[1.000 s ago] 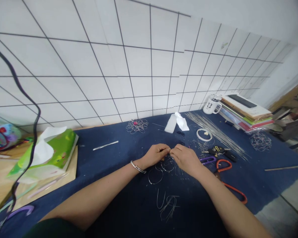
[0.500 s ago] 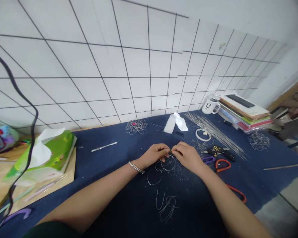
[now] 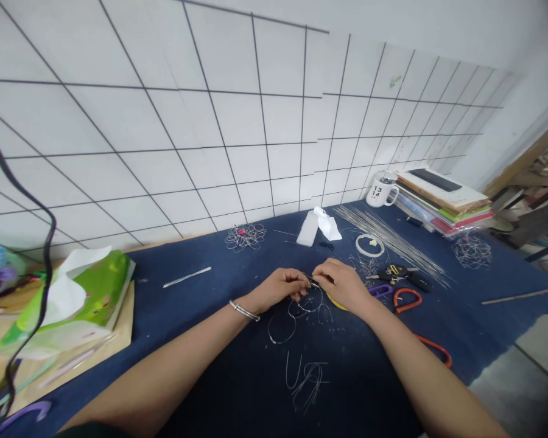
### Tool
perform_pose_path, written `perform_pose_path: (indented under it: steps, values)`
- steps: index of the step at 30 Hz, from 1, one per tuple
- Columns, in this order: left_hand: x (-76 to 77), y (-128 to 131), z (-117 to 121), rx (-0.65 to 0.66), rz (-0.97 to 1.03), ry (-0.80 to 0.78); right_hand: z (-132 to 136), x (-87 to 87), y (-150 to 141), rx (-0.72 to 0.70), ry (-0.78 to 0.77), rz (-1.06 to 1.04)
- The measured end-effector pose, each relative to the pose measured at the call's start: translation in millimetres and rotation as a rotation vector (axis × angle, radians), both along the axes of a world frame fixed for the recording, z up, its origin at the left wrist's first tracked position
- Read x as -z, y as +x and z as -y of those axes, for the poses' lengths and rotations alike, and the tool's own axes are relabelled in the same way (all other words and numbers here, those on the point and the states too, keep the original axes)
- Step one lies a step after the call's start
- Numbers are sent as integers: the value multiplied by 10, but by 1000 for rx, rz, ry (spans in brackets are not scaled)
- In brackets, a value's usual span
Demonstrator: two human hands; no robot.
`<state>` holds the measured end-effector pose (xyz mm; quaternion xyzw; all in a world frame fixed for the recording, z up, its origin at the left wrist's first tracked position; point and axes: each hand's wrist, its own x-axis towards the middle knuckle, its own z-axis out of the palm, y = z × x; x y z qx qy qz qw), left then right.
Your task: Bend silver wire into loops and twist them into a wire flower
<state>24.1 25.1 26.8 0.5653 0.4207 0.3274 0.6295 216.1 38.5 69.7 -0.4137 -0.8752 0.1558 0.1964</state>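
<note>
Near the middle of the dark blue cloth, my two hands meet over thin silvery wire. The fingers of my left hand [image 3: 285, 284] pinch the end of a wire loop [image 3: 320, 299]. My right hand [image 3: 342, 285] is closed at the same spot, its fingertips almost touching the left ones. A curved yellow handle [image 3: 338, 303] sticks out below the right palm, and a small dark tip shows between the hands. The rest of that tool is hidden. Another round wire loop [image 3: 282, 342] hangs or lies just below. Bent wire pieces [image 3: 308, 380] lie closer to me.
Behind the hands are a wire flower [image 3: 245, 237], a white coil [image 3: 369, 246] and a bundle of straight wires [image 3: 388, 240]. Red-orange handles [image 3: 407, 299] lie right. A mug [image 3: 382, 190] and stacked books [image 3: 442, 198] stand back right; a tissue pack [image 3: 86, 292] sits left.
The yellow handle now shows beneath my right hand; it was out of sight before. The fingers have shifted slightly at the wire. The whole view has turned a little.
</note>
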Motion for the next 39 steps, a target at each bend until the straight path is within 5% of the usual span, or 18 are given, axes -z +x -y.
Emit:
perform_pose_path:
  steps: [8,14,24,32,39]
  values:
    - [-6,-7,-19,-55,-95,104,-101,-75,128,-67,-39,63]
    - [5,-75,-87,-182,-112,204,-150,34,293,-72,12,417]
    - [83,-129,-158,-344,-167,313,-9,185,58,6,172,593]
    - [122,-142,-192,-387,-190,370,-191,360,55,160,189,329]
    - [129,-142,-181,-367,-217,413,-169,192,104,119,174,42]
